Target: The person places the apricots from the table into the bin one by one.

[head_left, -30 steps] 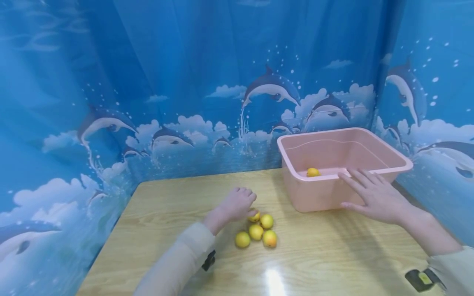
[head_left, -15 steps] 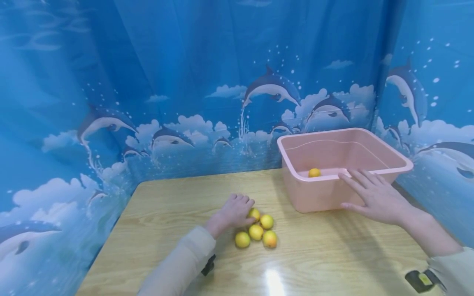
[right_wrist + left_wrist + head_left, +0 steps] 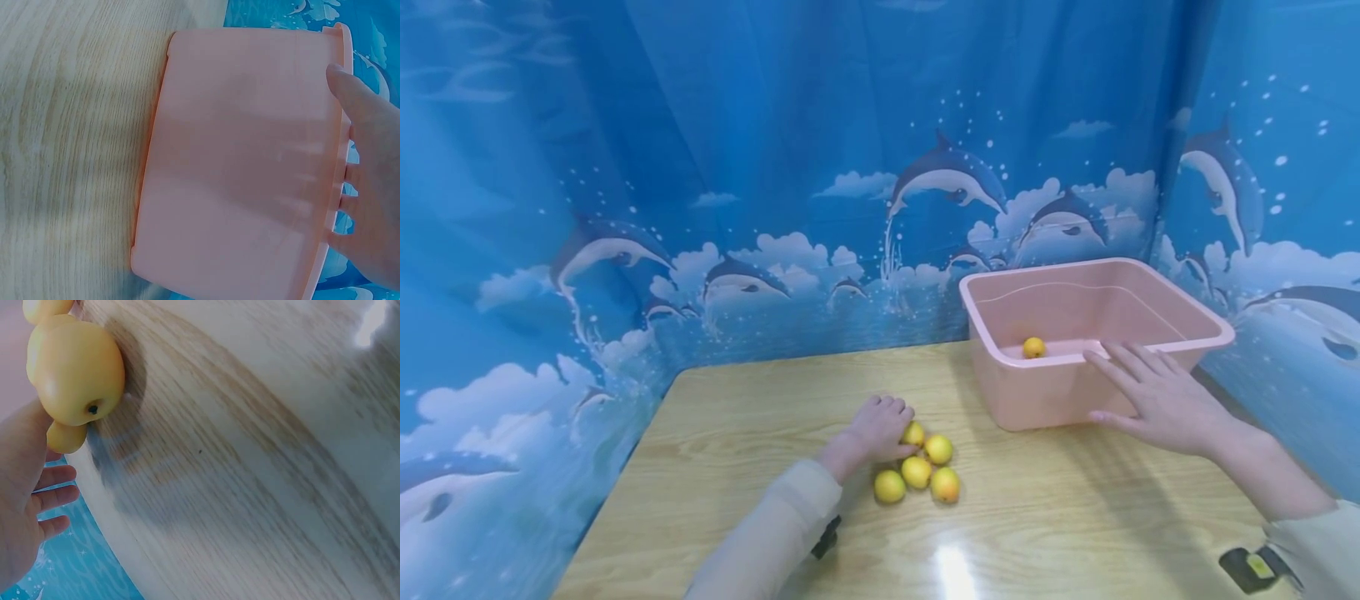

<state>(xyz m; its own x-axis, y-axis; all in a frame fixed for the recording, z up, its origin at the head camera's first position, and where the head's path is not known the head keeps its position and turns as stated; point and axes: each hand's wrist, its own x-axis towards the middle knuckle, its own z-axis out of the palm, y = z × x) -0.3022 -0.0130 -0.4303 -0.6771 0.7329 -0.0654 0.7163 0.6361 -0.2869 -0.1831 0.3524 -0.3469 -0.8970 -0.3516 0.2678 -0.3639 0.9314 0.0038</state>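
Five yellow, apple-shaped fruits (image 3: 916,472) huddle on the wood-grain tabletop (image 3: 760,400), and the left hand (image 3: 874,429) is right in among them! Here's the spot to watch: the farthest fruit (image 3: 914,432) sits just to the right of the left fingers (image 3: 895,407), thumb towards its near side. It's close to round, no clear long axis to speak of. The left hand is easily the nearer; the right hand (image 3: 1165,406) is well apart, fingers straight and spread at the near rim of the pink bin (image 3: 1052,396), to the right of the cluster. One lone fruit (image 3: 1033,347) sits inside that bin. Over to the left wrist view: three fingers reach out loosely, but index and thumb are mostly masked, so I can't tell whether they pinch anything. Bonus: a dark dimple (image 3: 93,409) on one fruit, lost from the head camera. The right wrist view hides the bin's inside completely!
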